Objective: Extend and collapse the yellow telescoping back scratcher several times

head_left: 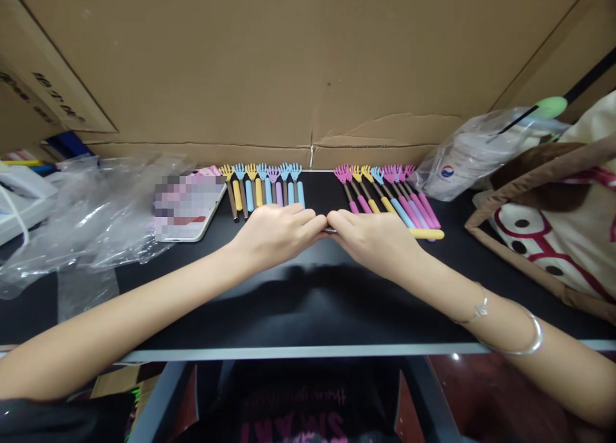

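Note:
My left hand (pixel 282 232) and my right hand (pixel 378 237) meet knuckle to knuckle above the middle of the black table, both closed. A short bit of metal rod shows in the narrow gap between them. From behind my right hand a yellow handle (pixel 430 234) sticks out sideways, in line with that rod; it looks like one back scratcher held across both hands. Its head is hidden by my left hand. Beyond the left hand lies a row of back scratchers (pixel 262 189) with small claw heads. A second, slanted row of back scratchers (pixel 392 199) lies beyond the right.
A phone (pixel 212 213) and crumpled clear plastic bags (pixel 96 218) lie at the left. On the right stand a bagged drink cup (pixel 469 160) and a brown-edged cloth bag (pixel 539 231). A cardboard wall (pixel 289 64) closes off the back; the table's pale front edge (pixel 308 353) is nearest me.

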Demonstrator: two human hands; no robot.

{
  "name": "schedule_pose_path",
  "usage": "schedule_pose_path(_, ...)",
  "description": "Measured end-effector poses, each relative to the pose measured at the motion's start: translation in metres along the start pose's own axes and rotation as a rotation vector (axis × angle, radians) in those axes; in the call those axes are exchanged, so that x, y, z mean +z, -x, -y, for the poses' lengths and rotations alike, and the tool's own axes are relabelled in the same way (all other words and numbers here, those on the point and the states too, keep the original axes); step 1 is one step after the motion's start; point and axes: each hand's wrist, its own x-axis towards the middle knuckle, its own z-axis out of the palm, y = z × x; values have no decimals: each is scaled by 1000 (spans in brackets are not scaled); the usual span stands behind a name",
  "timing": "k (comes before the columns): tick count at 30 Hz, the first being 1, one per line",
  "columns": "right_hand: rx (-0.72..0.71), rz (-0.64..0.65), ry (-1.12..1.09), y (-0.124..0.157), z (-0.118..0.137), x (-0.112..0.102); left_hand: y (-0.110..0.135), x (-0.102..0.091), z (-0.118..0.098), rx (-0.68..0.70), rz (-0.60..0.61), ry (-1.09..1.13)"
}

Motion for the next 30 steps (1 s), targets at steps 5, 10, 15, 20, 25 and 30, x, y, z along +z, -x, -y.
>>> schedule_pose_path(5, -3, 8, -42, 1, -2, 0, 3, -5, 6, 33, 49, -18)
schedule_pose_path(10, -8, -23, -17, 4, -12, 4, 11, -5, 18, 50, 43, -106)
schedule_pose_path(15, 26, -38, 105, 27, -58, 19, 31, -7, 52, -11, 157, -176)
schedule_pose_path(20, 143, 82, 238, 73, -124, 31, 69, -16, 100, -60, 227, -346)
schedule_pose_path(25, 302, 161, 343, 117, -171, 30, 108, -30, 138, -70, 239, -511)
schedule_pose_path(30, 308, 200, 344, 131, -178, 28, 131, -34, 155, -68, 220, -507)
